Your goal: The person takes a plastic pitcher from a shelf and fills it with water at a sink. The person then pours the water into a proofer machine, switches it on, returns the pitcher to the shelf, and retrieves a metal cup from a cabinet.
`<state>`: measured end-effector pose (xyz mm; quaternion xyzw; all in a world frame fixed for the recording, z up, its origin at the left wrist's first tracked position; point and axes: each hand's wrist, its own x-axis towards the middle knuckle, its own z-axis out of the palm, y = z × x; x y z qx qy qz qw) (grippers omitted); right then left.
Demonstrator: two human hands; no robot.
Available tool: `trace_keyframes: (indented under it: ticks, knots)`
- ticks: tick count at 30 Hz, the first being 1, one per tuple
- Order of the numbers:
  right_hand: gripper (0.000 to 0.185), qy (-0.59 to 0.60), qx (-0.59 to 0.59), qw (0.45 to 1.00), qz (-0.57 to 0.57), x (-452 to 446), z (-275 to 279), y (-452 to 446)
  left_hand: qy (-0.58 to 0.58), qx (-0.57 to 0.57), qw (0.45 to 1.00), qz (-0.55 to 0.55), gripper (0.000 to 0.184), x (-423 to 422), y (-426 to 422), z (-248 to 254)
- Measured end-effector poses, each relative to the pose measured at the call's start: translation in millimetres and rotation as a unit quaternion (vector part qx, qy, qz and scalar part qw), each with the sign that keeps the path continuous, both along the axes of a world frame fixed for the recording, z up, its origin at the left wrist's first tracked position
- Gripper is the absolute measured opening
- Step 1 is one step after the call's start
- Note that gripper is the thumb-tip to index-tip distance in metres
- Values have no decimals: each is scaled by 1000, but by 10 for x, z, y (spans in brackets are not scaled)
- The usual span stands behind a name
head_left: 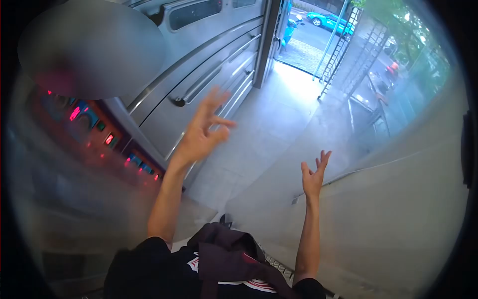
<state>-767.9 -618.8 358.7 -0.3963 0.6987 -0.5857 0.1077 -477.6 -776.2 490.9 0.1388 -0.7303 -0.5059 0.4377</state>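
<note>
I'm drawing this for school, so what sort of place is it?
Maybe a bakery or another big kitchen. The wide metal doors have long handles and look like oven doors, and beside them a control panel glows with red displays.

You've got one left hand (201, 137) and one right hand (313, 180), so two total lol. Plus one dark apron (226, 259), one lit control strip (102, 130), two oblong windows (195, 14) and one blue car (329, 23). Can't count the strip's lights for you, too blurry.
</note>
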Motion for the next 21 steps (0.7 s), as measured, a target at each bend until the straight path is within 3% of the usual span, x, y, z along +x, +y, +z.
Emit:
trace_keyframes:
  ticks: [1,3,6,8,10,13,15,16,18,21]
  knots:
    - [84,-1,-20,999,-34,-142,31,-276,4,5,1000,-4,82,-147,-100,60]
    - [88,2,-37,997,-64,-492,49,-612,-121,-49,990,-60,78,-595,-182,196]
    - [95,45,-27,987,-150,-1269,36,-911,-139,-39,988,-47,72,-1139,-562,91]
    - [98,245,-18,934,-261,-1877,-58,-953,-148,-37,988,-39,70,-1451,-840,-28]
    - [97,371,42,855,-361,-2379,42,-966,-180,-11,983,-25,64,-1702,-1169,-213]
    - [92,372,42,841,-390,-3101,49,-1066,-204,16,979,0,57,-2108,-1595,-506]
    - [90,421,262,691,-527,-3581,-99,-1134,-217,34,975,18,54,-2393,-1819,-782]
    - [90,426,257,694,-521,-3841,-192,-1161,-249,37,968,22,54,-2533,-1936,-931]
    - [88,460,351,634,-513,-4369,-462,-1235,-278,41,959,32,54,-2844,-2145,-1192]
    - [88,426,446,634,-467,-5102,-929,-1276,-344,87,934,47,53,-3367,-2349,-1490]
